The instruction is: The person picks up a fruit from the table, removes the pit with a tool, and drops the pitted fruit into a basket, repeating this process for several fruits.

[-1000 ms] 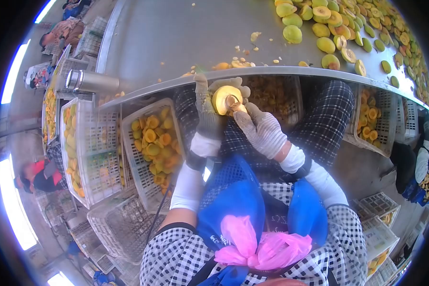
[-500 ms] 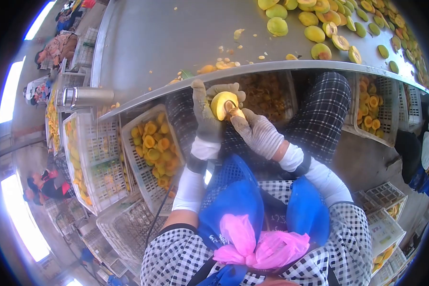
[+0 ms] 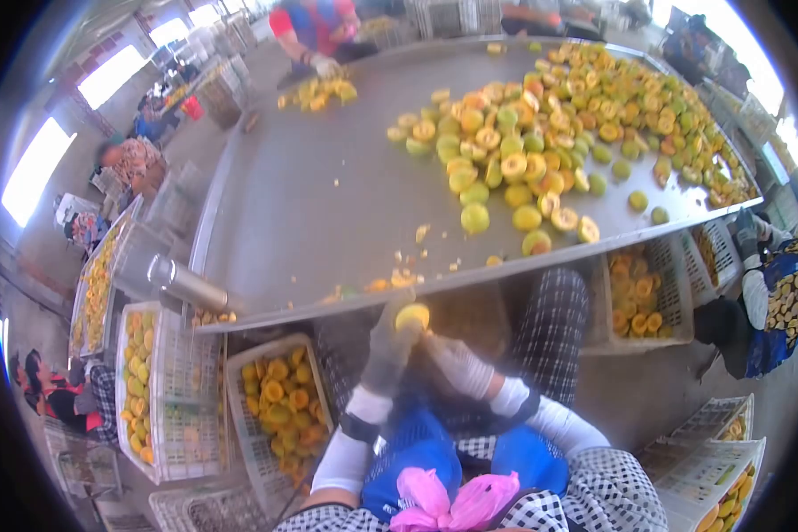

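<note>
Just below the near edge of the metal table (image 3: 284, 222), my left hand (image 3: 387, 355) is closed round a yellow halved fruit, which looks like a peach (image 3: 412, 316). The glove is pale and smeared by motion. My right hand (image 3: 463, 365), also gloved, is closed just right of the peach, its fingertips close to the fruit. What sits in those fingers is blurred and I cannot make it out. Beyond my hands, small pits and scraps (image 3: 402, 278) lie along the table edge.
A large heap of halved peaches (image 3: 514, 142) covers the table's right side. Crates of peaches stand to my left (image 3: 279, 399) and right (image 3: 634, 301). A steel flask (image 3: 186, 282) lies at the left corner. Across the table, a person's gloved hand (image 3: 325, 66) touches fruit.
My view has tilted up, showing more of the table and the far person. Both hands stay together; the peach has turned in my left hand, so its cut, brown-centred side no longer faces me.
</note>
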Demonstrator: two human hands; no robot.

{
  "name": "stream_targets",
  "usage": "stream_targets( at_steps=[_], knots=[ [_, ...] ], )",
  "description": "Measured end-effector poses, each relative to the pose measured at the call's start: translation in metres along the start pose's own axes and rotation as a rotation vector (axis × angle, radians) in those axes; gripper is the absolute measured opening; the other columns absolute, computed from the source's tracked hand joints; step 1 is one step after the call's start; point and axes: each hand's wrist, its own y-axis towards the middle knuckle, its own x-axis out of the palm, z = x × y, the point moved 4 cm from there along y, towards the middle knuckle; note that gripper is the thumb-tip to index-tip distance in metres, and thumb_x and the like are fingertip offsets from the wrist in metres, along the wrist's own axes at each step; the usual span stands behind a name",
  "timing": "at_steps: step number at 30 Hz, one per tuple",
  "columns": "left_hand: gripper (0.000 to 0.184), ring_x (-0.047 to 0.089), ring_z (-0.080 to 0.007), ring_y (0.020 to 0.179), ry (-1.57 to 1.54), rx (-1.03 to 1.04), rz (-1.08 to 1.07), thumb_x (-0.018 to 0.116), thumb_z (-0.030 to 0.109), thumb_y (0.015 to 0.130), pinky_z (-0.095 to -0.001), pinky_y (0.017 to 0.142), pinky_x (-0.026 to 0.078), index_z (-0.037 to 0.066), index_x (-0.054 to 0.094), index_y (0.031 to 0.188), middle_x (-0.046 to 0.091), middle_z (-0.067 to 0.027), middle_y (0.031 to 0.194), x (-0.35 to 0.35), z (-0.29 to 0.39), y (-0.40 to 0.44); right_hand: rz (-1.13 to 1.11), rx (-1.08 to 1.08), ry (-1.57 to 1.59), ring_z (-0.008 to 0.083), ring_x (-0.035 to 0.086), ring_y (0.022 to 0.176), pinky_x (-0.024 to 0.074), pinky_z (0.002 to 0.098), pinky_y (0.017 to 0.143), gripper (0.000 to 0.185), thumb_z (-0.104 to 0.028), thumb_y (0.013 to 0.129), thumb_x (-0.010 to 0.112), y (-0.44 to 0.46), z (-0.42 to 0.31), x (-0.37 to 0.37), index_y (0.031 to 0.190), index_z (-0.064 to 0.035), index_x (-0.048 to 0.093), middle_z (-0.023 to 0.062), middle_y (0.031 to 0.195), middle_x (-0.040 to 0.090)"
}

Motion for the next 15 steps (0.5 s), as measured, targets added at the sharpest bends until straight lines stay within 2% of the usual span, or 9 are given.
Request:
stream_targets(
  at_steps=[1, 3, 4, 6, 9, 10, 12, 13, 15],
  knots=[
    [0.026, 0.060, -0.0120, 0.082, 0.090, 0.033, 0.075, 0.064, 0.014, 0.087, -0.0255, 0.071, 0.051, 0.000, 0.062, 0.109, 0.065, -0.0087, 0.100, 0.001, 0.000, -0.005, 0.095, -0.430, -0.310, 0.0195, 0.048, 0.054, 0.0430, 0.0323, 0.050, 0.034, -0.040, 0.099, 0.045, 0.005, 0.008, 0.006, 0.095, -0.0075, 0.054, 0.0040, 0.062, 0.044],
    [0.025, 0.060, -0.0118, 0.085, 0.124, 0.092, 0.146, 0.065, 0.016, 0.087, -0.0250, 0.076, 0.050, 0.000, 0.064, 0.106, 0.065, -0.0067, 0.099, -0.001, -0.011, -0.007, 0.011, 0.300, 0.332, 0.0115, 0.038, 0.043, 0.0308, 0.0288, 0.039, 0.041, -0.049, 0.098, 0.042, -0.006, -0.008, 0.019, 0.084, -0.0117, 0.051, -0.0024, 0.056, 0.036],
    [0.024, 0.059, -0.0117, 0.088, 0.174, 0.111, 0.223, 0.067, 0.019, 0.087, -0.0246, 0.081, 0.048, 0.000, 0.066, 0.102, 0.066, -0.0048, 0.099, -0.004, -0.016, -0.006, 0.010, 0.284, 0.309, 0.0115, 0.038, 0.043, 0.0308, 0.0288, 0.039, 0.041, -0.049, 0.098, 0.042, -0.009, -0.025, 0.017, 0.084, -0.0117, 0.051, -0.0024, 0.056, 0.036],
    [0.021, 0.059, -0.0111, 0.087, 0.103, 0.117, 0.218, 0.067, 0.017, 0.087, -0.0245, 0.080, 0.049, 0.001, 0.067, 0.099, 0.066, -0.0041, 0.097, -0.001, -0.007, -0.003, -0.102, 0.570, 0.569, 0.0104, 0.035, 0.040, 0.0249, 0.0244, 0.037, 0.039, -0.050, 0.097, 0.041, -0.017, -0.038, 0.026, 0.081, -0.0184, 0.055, -0.0041, 0.057, 0.042],
    [0.017, 0.060, -0.0102, 0.086, 0.013, 0.025, 0.163, 0.067, 0.014, 0.087, -0.0244, 0.080, 0.049, 0.001, 0.069, 0.097, 0.068, -0.0048, 0.096, -0.007, 0.003, -0.004, -0.139, 0.551, 0.529, 0.0099, 0.030, 0.036, 0.0209, 0.0253, 0.034, 0.042, -0.056, 0.095, 0.040, -0.020, -0.046, 0.028, 0.072, -0.0206, 0.048, -0.0052, 0.053, 0.035],
    [0.018, 0.061, -0.0104, 0.086, 0.024, 0.016, 0.065, 0.067, 0.015, 0.087, -0.0244, 0.080, 0.049, 0.000, 0.069, 0.097, 0.068, -0.0052, 0.097, -0.008, 0.004, -0.002, -0.147, 0.556, 0.527, 0.0099, 0.030, 0.036, 0.0209, 0.0253, 0.034, 0.042, -0.056, 0.095, 0.040, -0.015, -0.028, 0.020, 0.072, -0.0206, 0.048, -0.0052, 0.053, 0.035],
    [0.020, 0.062, -0.0122, 0.090, 0.046, -0.018, -0.027, 0.065, 0.015, 0.088, -0.0253, 0.081, 0.049, -0.001, 0.068, 0.099, 0.068, -0.0071, 0.099, -0.008, 0.005, -0.005, -0.601, 0.783, 1.215, 0.0086, 0.031, 0.037, 0.0203, 0.0240, 0.033, 0.042, -0.053, 0.096, 0.040, -0.011, 0.016, 0.020, 0.070, -0.0201, 0.045, -0.0049, 0.053, 0.036],
    [0.020, 0.062, -0.0122, 0.090, 0.046, -0.023, -0.018, 0.065, 0.015, 0.088, -0.0253, 0.081, 0.049, -0.001, 0.068, 0.099, 0.068, -0.0071, 0.099, -0.006, 0.006, -0.006, -0.606, 0.793, 1.216, 0.0086, 0.031, 0.037, 0.0203, 0.0240, 0.033, 0.042, -0.053, 0.096, 0.040, -0.020, -0.013, 0.034, 0.070, -0.0201, 0.045, -0.0049, 0.053, 0.036],
    [0.021, 0.062, -0.0146, 0.093, -0.124, 0.046, 0.042, 0.063, 0.015, 0.088, -0.0271, 0.084, 0.050, -0.001, 0.067, 0.101, 0.068, -0.0091, 0.101, -0.005, 0.012, -0.011, -0.252, 0.577, 0.756, 0.0083, 0.032, 0.037, 0.0203, 0.0227, 0.032, 0.043, -0.054, 0.096, 0.039, -0.030, -0.063, 0.044, 0.073, -0.0188, 0.047, -0.0042, 0.053, 0.037]
  ],
)
